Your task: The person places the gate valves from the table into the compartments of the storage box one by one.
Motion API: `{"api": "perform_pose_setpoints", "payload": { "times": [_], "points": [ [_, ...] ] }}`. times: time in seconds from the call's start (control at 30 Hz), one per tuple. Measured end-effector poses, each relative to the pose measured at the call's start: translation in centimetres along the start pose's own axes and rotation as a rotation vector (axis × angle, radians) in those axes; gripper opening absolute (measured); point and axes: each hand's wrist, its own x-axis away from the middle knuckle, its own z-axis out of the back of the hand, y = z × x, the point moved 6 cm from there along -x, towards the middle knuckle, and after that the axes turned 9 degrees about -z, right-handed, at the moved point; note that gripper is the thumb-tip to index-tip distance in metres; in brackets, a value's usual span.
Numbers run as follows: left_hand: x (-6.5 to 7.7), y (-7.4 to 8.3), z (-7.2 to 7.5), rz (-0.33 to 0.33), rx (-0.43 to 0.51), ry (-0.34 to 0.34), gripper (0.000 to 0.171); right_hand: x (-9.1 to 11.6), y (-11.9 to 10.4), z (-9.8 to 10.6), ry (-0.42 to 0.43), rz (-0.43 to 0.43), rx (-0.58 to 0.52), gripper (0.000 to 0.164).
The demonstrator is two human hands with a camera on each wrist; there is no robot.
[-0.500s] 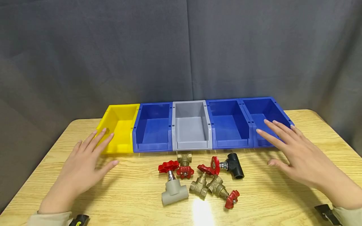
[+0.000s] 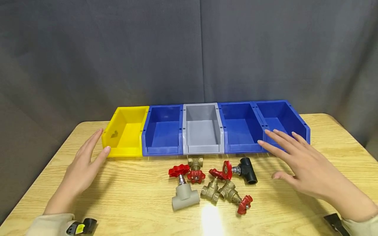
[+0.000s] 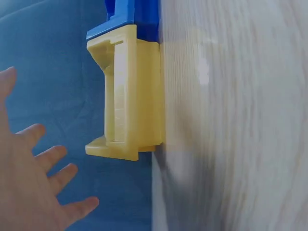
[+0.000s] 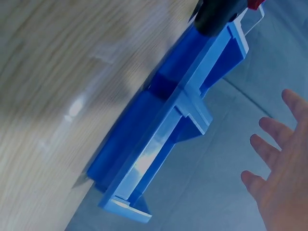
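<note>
My left hand (image 2: 81, 170) hovers over the table's left side with fingers extended, near the front of the yellow bin (image 2: 125, 151). The left wrist view shows that hand (image 3: 29, 178) with spread fingers and nothing in them. Over the right side, my right hand (image 2: 304, 164) is also spread and holds nothing; its fingertips overlap the rightmost blue bin (image 2: 273, 123). Between the hands lie several valves: a grey tee valve (image 2: 185, 196) with a red handwheel, a black tee valve (image 2: 247, 170), and brass valves (image 2: 211, 191) with red handwheels, one of them close to the grey bin.
Along the back of the wooden table (image 2: 133, 203) stands a row of bins: yellow, blue (image 2: 163, 131), grey (image 2: 202, 131), then two blue. A dark grey curtain (image 2: 147, 49) hangs behind them. Black bands sit at both wrists.
My left hand has turned more edge-on and shifted left, off the yellow bin's opening. The right hand has moved slightly left. The head view has shifted a little; valves and bins have stayed put.
</note>
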Motion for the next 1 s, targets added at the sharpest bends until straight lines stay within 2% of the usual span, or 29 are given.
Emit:
{"api": "perform_pose_setpoints", "payload": {
  "times": [0.2, 0.37, 0.6, 0.7, 0.83, 1.0],
  "points": [
    [-0.3, -1.7, -0.6, 0.054, 0.340, 0.059, 0.059, -0.4, -1.0, -0.3, -0.013, 0.016, -0.007, 0.079],
    [-0.9, -2.3, -0.7, 0.109, 0.470, 0.101, 0.061, -0.5, -1.6, -0.4, -0.010, 0.026, -0.006, 0.079],
    [-2.0, -3.6, -1.5, 0.188, 0.893, 0.181, 0.066, -0.6, -2.1, -0.2, 0.005, 0.043, -0.005, 0.079],
    [-2.2, -4.4, -2.3, 0.239, 0.941, 0.169, 0.068, -0.6, -2.4, 0.0, 0.008, 0.045, -0.001, 0.079],
    [-2.3, -5.0, -3.4, 0.293, 0.997, 0.102, 0.068, -0.8, -2.7, 0.1, 0.012, 0.057, 0.012, 0.078],
    [-2.2, -5.2, -4.0, 0.279, 1.044, 0.057, 0.067, -1.2, -3.6, -0.2, -0.007, 0.088, 0.012, 0.076]
  ]
}}
